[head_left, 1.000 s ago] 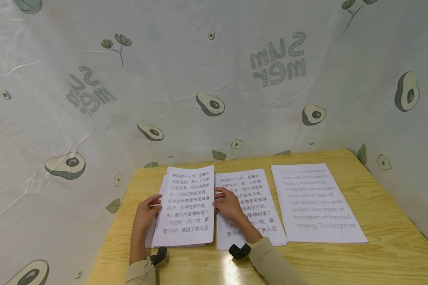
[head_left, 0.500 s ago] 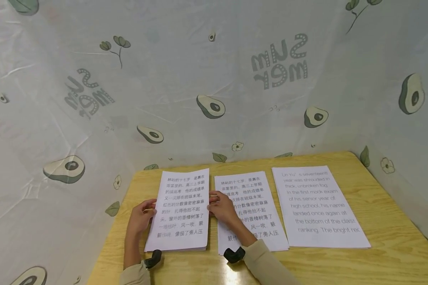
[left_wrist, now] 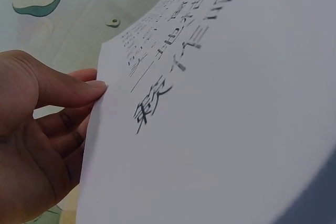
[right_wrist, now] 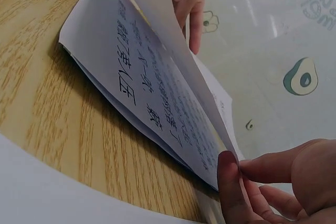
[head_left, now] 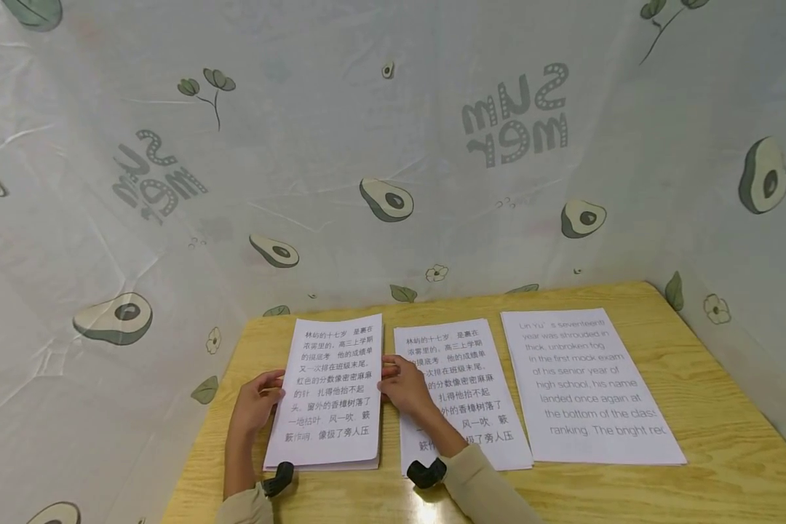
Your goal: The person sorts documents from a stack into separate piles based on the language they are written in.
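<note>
A white sheet printed with Chinese text (head_left: pixel 330 389) lies at an angle over the left pile of paper (right_wrist: pixel 107 38). My left hand (head_left: pixel 252 404) pinches its left edge; in the left wrist view the thumb (left_wrist: pixel 84 94) is on top and the fingers are behind the paper. On the opposite edge, my right hand (head_left: pixel 406 387) pinches the paper between thumb and fingertip, as the right wrist view shows (right_wrist: pixel 283 182). There, the sheet stands bent up from the printed page below it. How many sheets lie beneath cannot be told.
Right of the hands lies a middle pile with the same Chinese text (head_left: pixel 458 393), partly covered by my right forearm. Farther right is a pile printed in English (head_left: pixel 589 386). All rest on a yellow wooden table (head_left: pixel 340 498), against a patterned curtain (head_left: pixel 314 145).
The held sheet has come down and to the left, over the left pile, which earlier showed along its left side. Both hands moved left and nearer with it, keeping their grip.
</note>
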Tool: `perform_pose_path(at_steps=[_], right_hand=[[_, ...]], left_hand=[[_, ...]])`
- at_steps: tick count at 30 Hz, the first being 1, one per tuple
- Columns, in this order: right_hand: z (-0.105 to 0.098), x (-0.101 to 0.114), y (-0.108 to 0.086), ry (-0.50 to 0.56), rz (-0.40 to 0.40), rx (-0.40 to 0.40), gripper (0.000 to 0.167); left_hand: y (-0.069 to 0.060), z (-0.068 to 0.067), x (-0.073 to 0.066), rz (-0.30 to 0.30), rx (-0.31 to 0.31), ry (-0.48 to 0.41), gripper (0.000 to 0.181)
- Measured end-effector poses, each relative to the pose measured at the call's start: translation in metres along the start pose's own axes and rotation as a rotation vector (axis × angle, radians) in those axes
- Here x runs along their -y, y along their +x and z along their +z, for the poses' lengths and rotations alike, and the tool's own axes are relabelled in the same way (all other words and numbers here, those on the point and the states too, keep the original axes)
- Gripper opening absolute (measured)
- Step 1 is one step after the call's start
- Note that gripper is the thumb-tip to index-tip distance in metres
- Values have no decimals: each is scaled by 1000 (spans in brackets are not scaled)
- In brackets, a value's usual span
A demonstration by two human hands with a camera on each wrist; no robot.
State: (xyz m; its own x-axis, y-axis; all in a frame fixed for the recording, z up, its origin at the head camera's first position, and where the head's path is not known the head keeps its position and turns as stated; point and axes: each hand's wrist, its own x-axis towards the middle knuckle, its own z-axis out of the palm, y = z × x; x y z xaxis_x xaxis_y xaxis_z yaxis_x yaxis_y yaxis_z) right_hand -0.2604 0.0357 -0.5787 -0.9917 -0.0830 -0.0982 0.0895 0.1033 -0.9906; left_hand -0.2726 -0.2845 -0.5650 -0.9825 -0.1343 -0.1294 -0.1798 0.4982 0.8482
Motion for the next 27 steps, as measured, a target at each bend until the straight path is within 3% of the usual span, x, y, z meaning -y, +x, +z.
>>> perform_pose_path(at_steps=[12,21,27], right_hand=[[9,-3,1,-34,-20,-10,58],[9,4,-1,-194,-70,-8,56],[-4,16,-9,-308,-134,-41,45]], left_hand=[[1,0,4,3,-21,9,43],[3,0,8,-2,-41,3,42],[-2,-6,4,-10,-75,8,40]])
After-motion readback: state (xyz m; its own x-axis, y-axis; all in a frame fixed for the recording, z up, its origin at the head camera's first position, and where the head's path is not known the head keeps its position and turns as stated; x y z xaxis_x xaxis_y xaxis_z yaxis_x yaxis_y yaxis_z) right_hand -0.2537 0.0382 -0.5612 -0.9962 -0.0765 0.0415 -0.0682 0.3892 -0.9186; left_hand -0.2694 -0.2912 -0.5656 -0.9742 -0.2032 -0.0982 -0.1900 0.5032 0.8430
